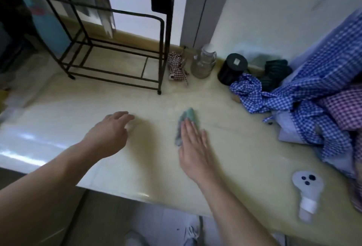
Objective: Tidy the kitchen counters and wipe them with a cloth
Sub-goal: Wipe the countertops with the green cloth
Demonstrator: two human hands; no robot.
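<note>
Right hand (193,147) flat on crumpled green cloth (186,126) — glossy counter (244,147).

pale counter (235,157) carries a wire rack (115,65), glass jar (203,62), black canister (232,69), checked cloths (305,96), green cloth (186,124).

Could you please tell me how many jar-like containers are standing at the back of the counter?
2: a clear glass jar beside the rack's right leg, and a black canister to its right. The checked fabric pile may hide others.
</note>
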